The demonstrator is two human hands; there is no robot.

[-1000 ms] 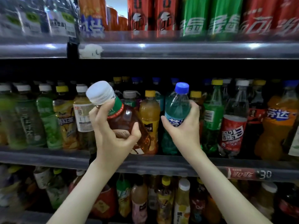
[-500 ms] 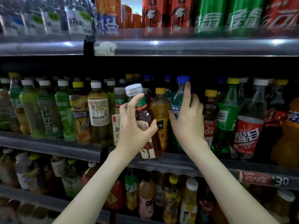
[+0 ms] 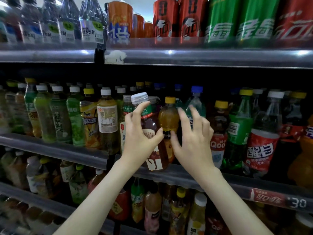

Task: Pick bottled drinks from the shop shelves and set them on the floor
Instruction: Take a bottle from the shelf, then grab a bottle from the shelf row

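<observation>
Tea bottle: brown liquid, capped, slightly tilted.
Left hand fingers wrap it; right hand fingers spread before blue-cap bottle, contact unclear.

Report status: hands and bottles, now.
Left hand grips white-capped brown tea bottle. Right hand open, spread before blue-capped clear plastic bottle. Yellow-capped amber bottle crowds between.

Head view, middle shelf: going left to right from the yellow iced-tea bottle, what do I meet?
yellow iced-tea bottle → pale tea bottle with beige label → brown tea bottle, gripped by the left hand → orange juice bottle → right hand, fingers spread → Qoo bottle → green soda bottle → red-labelled soda bottle
</observation>
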